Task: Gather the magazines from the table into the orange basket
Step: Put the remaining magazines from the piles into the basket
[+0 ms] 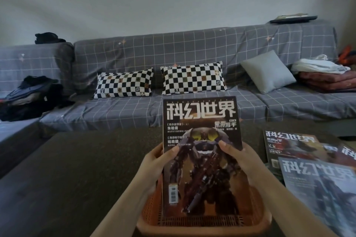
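Magazine (200, 159) held upright over orange basket (204, 221).
Left hand (156, 163) and right hand (237, 158) fingers grip its side edges; more magazines (308, 159) lie on tabletop (77, 169) beyond the right fingers.

The dark table (77, 169) carries the orange basket (202, 226) and 3 overlapping magazines (316, 175) beside it.

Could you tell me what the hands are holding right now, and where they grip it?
Both hands, left and right, hold one magazine by its side edges, above the orange basket.
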